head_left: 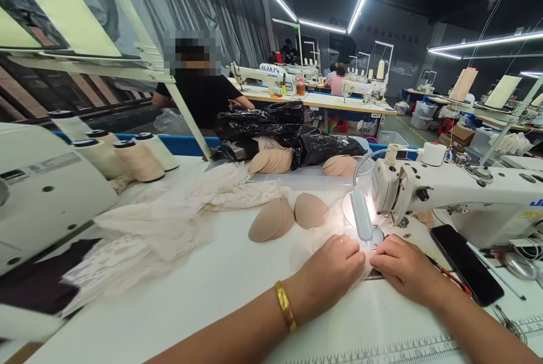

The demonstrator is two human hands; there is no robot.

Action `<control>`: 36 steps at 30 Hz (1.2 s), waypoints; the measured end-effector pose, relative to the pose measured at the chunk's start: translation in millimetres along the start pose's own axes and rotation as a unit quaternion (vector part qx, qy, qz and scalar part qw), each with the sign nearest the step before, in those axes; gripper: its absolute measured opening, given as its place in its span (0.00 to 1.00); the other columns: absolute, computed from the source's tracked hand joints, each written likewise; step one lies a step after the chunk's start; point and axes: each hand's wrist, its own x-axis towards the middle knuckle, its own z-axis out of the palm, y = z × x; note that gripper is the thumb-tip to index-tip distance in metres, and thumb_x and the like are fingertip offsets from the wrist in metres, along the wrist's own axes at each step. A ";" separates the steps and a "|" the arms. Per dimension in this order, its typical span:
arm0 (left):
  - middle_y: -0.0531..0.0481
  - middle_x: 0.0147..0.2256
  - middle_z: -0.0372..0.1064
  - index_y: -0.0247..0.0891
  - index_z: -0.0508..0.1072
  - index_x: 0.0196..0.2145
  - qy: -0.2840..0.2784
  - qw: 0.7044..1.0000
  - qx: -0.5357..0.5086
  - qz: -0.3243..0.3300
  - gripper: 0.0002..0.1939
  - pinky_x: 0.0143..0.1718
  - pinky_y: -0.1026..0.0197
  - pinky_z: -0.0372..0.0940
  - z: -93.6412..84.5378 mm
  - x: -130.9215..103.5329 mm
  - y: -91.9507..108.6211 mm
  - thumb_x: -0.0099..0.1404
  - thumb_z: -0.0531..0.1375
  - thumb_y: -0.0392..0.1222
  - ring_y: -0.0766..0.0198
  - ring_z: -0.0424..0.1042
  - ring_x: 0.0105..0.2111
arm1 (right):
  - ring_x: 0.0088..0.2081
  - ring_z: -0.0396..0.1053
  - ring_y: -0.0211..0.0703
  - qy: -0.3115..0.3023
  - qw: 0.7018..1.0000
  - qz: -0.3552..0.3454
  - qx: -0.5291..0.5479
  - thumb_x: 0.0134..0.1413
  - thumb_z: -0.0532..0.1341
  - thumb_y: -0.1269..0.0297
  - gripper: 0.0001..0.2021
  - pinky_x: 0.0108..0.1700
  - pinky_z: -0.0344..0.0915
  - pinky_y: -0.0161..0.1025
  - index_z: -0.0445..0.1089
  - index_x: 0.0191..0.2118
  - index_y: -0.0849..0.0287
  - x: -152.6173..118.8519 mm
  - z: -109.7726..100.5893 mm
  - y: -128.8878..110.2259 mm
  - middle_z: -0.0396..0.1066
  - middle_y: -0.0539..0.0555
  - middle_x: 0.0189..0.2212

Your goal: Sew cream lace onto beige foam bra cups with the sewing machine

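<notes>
Head camera — I have two hands near one lamp-lit sewing machine [462, 186]. The left hand [333, 265] has its fingers closed on pale sheer fabric [311, 238] atop the counter [207, 279]; the right hand [409, 269] curls its own beside it — whether they pinch, I cannot tell. I count four lots of beige pads [274, 221], five capped thread cones [139, 159], one phone [466, 265]. The black plastic bag's [324, 146] contents are hidden.

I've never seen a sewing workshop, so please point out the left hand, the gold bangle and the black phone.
Left hand [328, 271]: head view, back of the hand.
Gold bangle [285, 306]: head view, middle of the band.
Black phone [465, 265]: head view, middle of its dark upper face.
</notes>
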 end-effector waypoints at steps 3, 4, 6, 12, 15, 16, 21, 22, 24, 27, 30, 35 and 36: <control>0.50 0.28 0.63 0.38 0.62 0.27 0.006 1.000 0.006 -0.002 0.13 0.32 0.57 0.55 2.0 1.2 1.2 0.69 0.52 0.28 0.63 0.55 0.26 | 0.36 0.63 0.44 -0.001 1.000 0.002 0.003 0.66 0.53 0.77 0.13 0.36 0.61 0.38 0.72 0.40 0.54 -0.6 1.1 0.8 0.71 0.52 0.32; 0.51 0.28 0.62 0.38 0.63 0.27 0.009 1.000 0.008 0.000 0.13 0.32 0.57 0.55 2.4 1.6 1.4 0.70 0.52 0.28 0.63 0.55 0.26 | 0.36 0.63 0.44 0.000 1.000 0.002 0.001 0.66 0.53 0.78 0.13 0.36 0.61 0.38 0.72 0.39 0.54 -0.9 1.3 1.0 0.70 0.52 0.32; 0.51 0.28 0.63 0.37 0.63 0.27 0.013 1.000 0.008 0.002 0.13 0.33 0.57 0.56 2.5 2.4 1.9 0.71 0.52 0.29 0.63 0.56 0.27 | 0.35 0.62 0.44 0.003 1.000 0.001 -0.005 0.67 0.53 0.77 0.13 0.36 0.61 0.38 0.72 0.38 0.54 -1.3 1.4 1.4 0.70 0.52 0.32; 0.50 0.32 0.68 0.36 0.67 0.30 0.007 1.000 0.000 0.006 0.11 0.35 0.55 0.56 0.1 5.3 4.2 0.73 0.54 0.33 0.62 0.60 0.29 | 0.35 0.63 0.44 0.002 1.000 0.005 -0.005 0.68 0.52 0.76 0.14 0.35 0.62 0.39 0.72 0.37 0.54 -1.2 0.1 2.4 0.71 0.53 0.32; 0.51 0.31 0.68 0.37 0.67 0.29 0.010 1.000 0.004 0.008 0.11 0.34 0.55 0.54 0.7 5.9 6.3 0.71 0.55 0.32 0.63 0.59 0.27 | 0.37 0.66 0.45 0.006 1.000 0.004 0.020 0.70 0.52 0.74 0.15 0.38 0.65 0.40 0.74 0.40 0.52 -1.1 0.7 2.4 0.74 0.53 0.34; 0.52 0.31 0.68 0.37 0.66 0.29 0.012 1.000 0.006 0.006 0.11 0.34 0.55 0.53 1.3 6.1 6.8 0.71 0.55 0.31 0.63 0.59 0.27 | 0.37 0.67 0.45 0.009 0.999 0.006 0.031 0.71 0.52 0.73 0.15 0.39 0.66 0.41 0.75 0.41 0.51 -1.1 1.1 2.3 0.75 0.53 0.35; 0.52 0.30 0.68 0.37 0.65 0.27 0.000 1.000 0.007 0.012 0.12 0.33 0.55 0.50 5.5 9.7 -1.8 0.68 0.55 0.28 0.63 0.58 0.26 | 0.38 0.69 0.46 0.017 0.998 0.026 0.055 0.73 0.52 0.69 0.15 0.40 0.68 0.42 0.76 0.43 0.50 -0.7 3.6 2.0 0.76 0.53 0.34; 0.52 0.30 0.68 0.37 0.64 0.27 -0.010 1.000 -0.002 0.016 0.12 0.33 0.55 0.50 5.8 11.8 -6.2 0.67 0.56 0.28 0.63 0.59 0.26 | 0.38 0.70 0.46 0.016 0.998 0.029 0.051 0.73 0.53 0.69 0.14 0.40 0.68 0.42 0.76 0.43 0.50 -0.6 4.1 2.3 0.76 0.53 0.35; 0.52 0.29 0.69 0.38 0.64 0.26 -0.035 0.999 -0.021 0.026 0.12 0.35 0.55 0.51 4.8 17.4 -16.1 0.64 0.58 0.27 0.62 0.61 0.28 | 0.39 0.70 0.47 0.016 0.999 0.031 0.037 0.72 0.54 0.70 0.13 0.40 0.69 0.42 0.75 0.44 0.51 -0.5 5.5 3.4 0.77 0.54 0.37; 0.53 0.28 0.68 0.39 0.65 0.26 -0.049 0.997 -0.055 0.012 0.12 0.38 0.56 0.55 -1.3 26.8 -28.1 0.65 0.59 0.29 0.59 0.65 0.32 | 0.39 0.71 0.47 0.023 0.999 0.032 0.019 0.68 0.55 0.74 0.13 0.40 0.69 0.42 0.74 0.46 0.51 -0.7 7.5 5.2 0.77 0.54 0.39; 0.52 0.30 0.70 0.40 0.68 0.29 -0.040 0.995 -0.090 -0.019 0.11 0.40 0.56 0.57 -9.9 33.3 -32.7 0.69 0.56 0.32 0.58 0.67 0.36 | 0.40 0.72 0.48 0.029 0.999 0.036 0.009 0.65 0.56 0.77 0.14 0.39 0.70 0.42 0.73 0.47 0.52 -0.8 8.7 5.9 0.78 0.55 0.41; 0.51 0.31 0.71 0.38 0.69 0.29 -0.049 0.997 -0.057 0.035 0.14 0.40 0.54 0.55 -16.9 38.2 -35.1 0.69 0.51 0.27 0.59 0.66 0.35 | 0.40 0.72 0.48 0.029 0.999 0.046 0.000 0.64 0.56 0.78 0.17 0.40 0.70 0.43 0.73 0.49 0.50 0.7 8.3 4.8 0.77 0.55 0.42; 0.51 0.30 0.70 0.38 0.69 0.28 -0.049 0.997 -0.058 0.034 0.14 0.40 0.54 0.55 -16.7 39.0 -36.0 0.69 0.51 0.27 0.59 0.66 0.34 | 0.40 0.72 0.48 0.029 0.999 0.046 -0.001 0.64 0.56 0.78 0.17 0.40 0.70 0.43 0.72 0.49 0.50 1.0 8.3 4.7 0.77 0.55 0.42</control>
